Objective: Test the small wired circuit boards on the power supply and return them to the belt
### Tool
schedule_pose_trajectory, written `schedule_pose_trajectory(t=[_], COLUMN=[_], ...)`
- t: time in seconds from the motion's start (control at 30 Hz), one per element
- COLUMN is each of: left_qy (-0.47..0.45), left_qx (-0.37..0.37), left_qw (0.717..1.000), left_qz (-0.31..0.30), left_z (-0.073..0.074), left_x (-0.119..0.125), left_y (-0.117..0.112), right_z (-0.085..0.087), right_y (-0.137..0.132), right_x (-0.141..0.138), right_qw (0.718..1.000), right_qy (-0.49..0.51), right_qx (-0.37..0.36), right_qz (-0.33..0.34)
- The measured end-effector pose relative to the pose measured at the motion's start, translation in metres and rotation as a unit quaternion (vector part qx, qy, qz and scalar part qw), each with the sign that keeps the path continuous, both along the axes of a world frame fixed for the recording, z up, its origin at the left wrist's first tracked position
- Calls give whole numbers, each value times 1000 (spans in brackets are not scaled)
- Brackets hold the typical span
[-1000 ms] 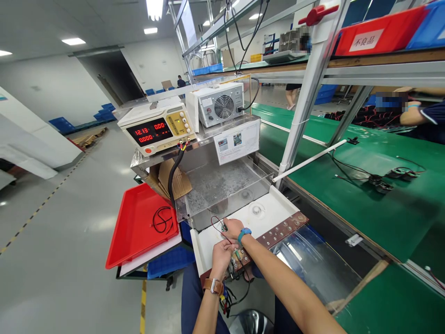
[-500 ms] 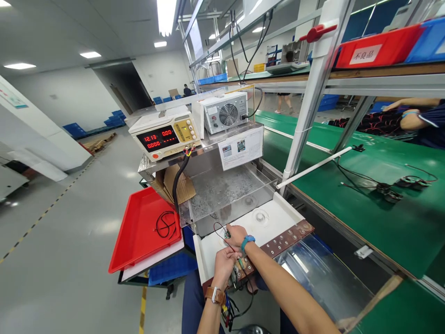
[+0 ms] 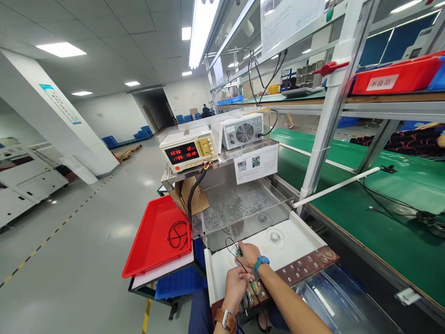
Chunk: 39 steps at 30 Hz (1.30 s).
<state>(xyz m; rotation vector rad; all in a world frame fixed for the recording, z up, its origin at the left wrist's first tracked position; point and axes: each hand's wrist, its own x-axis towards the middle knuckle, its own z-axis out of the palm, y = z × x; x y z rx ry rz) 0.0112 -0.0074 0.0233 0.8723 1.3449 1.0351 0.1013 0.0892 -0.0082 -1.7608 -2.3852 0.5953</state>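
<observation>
My right hand (image 3: pixel 249 254), with a blue wristband, rests on the white tray (image 3: pixel 295 243) and pinches a small green circuit board (image 3: pixel 239 252) with red and black wires. My left hand (image 3: pixel 235 284), wearing a brown-strapped watch, is closed around a thin probe-like tool beside the brown terminal strip (image 3: pixel 299 271) at the tray's front edge. A power supply (image 3: pixel 187 150) with red digits sits on the metal shelf above; its black cable hangs down.
A red tray (image 3: pixel 153 239) holding a coiled black wire sits left. A clear acrylic box (image 3: pixel 243 206) stands behind the white tray. A fan-fronted unit (image 3: pixel 241 130) sits beside the supply. A green conveyor (image 3: pixel 365 208) runs right, with a white upright post (image 3: pixel 323 134).
The view has tilted up and swung left, so the bench sits lower in frame. The power supply's lower readings have changed from zeros to numbers. Both hands stay at the board.
</observation>
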Motion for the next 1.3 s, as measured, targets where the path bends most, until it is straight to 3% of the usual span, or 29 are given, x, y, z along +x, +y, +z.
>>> schedule_pose_trajectory(t=[0.6, 0.93, 1.3], left_qy=[-9, 25, 1], left_qx=[-30, 4, -13], left_qw=[998, 999, 999], left_qz=[-62, -45, -30], left_z=[-7, 0, -4], left_x=[-8, 0, -2], left_y=[12, 4, 1], right_z=[-11, 0, -3], right_y=[16, 6, 6], right_x=[-2, 1, 2], right_qw=[1000, 1000, 1000], right_qy=[-2, -3, -4], right_qx=[6, -15, -22], right_qz=[-10, -11, -14])
